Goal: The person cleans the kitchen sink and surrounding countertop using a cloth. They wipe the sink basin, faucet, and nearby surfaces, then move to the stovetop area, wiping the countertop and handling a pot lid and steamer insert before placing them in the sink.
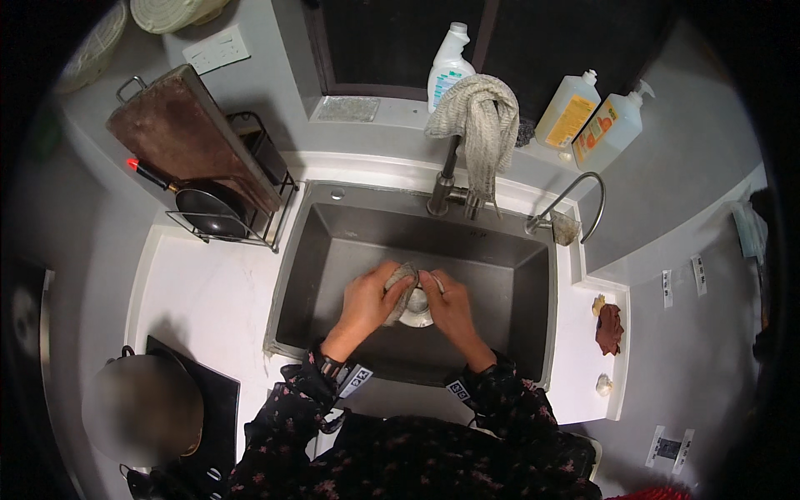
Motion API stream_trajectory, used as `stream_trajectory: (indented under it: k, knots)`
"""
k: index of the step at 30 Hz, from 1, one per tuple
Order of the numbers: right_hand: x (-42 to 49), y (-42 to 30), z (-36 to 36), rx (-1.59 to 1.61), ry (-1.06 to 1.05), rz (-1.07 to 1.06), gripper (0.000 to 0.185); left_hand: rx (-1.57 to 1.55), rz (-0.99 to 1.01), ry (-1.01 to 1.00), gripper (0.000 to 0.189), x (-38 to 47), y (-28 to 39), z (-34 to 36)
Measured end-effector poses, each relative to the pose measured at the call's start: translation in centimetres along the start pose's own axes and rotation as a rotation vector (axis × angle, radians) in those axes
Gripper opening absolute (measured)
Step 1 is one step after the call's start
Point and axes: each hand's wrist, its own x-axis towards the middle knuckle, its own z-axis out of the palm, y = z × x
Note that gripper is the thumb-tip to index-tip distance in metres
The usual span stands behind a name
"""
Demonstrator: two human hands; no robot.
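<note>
Both hands are over the stainless steel sink (362, 256), close together. A damp-looking grey cloth (400, 306) is bunched in my left hand (365, 303), its folds hanging below the fingers. My right hand (449, 306) is curled at the cloth's right side, thumb against its upper edge. A small pale edge shows past the right fingers; I cannot tell whether it belongs to the cloth. Between and below the hands lies a round metal sink drain (417, 305), partly covered by the hands and cloth.
A knitted cloth (481, 119) drapes over the faucet (442, 190). A thin curved tap (590, 187) stands at right. The dish rack (250, 234) holds a cutting board (181, 131) and black pan (212, 206). A lidded pot (144, 406) sits on the cooktop (215, 387).
</note>
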Motion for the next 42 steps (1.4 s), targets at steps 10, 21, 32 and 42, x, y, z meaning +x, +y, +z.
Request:
stream_trajectory:
  k: [10, 21, 32, 42]
  knots:
    - [0.2, 0.3, 1.2, 0.121, 0.126, 0.175, 0.041, -0.316, 0.009, 0.189, 0.027, -1.2, 1.3, 1.2]
    - [0.5, 0.1, 4.0, 0.252, 0.358, 0.129, 0.035, -0.670, -0.221, 0.475, 0.041, -4.1, 1.9, 4.5]
    - [2.7, -1.8, -0.3, -0.055, -0.230, 0.041, 0.031, -0.355, 0.025, -0.458, 0.040, 1.6, 1.0, -5.8]
    - [2.9, -2.1, 2.6, 0.174, 0.366, 0.055, 0.027, -0.630, -0.216, 0.332, 0.036, -0.4, 1.9, 2.1]
